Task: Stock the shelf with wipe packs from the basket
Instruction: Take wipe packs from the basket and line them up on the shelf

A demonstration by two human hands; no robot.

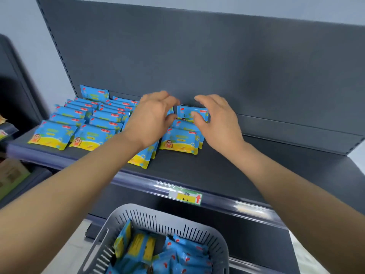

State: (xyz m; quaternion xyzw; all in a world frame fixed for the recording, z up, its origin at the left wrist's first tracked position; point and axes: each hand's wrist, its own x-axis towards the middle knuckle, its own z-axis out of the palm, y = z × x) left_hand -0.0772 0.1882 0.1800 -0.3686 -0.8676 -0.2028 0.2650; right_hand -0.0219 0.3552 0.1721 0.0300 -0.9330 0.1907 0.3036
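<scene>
Wipe packs, blue over yellow, cartoon face; left hand and right hand half-curled, grip unclear.

The shelf and its back panel look like matt, smooth painted metal; the wipe packs are glossy plastic film, the basket dull grey slotted plastic, the price rail shiny, its label paper

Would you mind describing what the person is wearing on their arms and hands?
Nothing worn is visible. The left hand and right hand are bare, with no gloves, rings or watch in view. The left forearm and right forearm are uncovered as far as the frame shows, with no sleeve edge in sight.
</scene>
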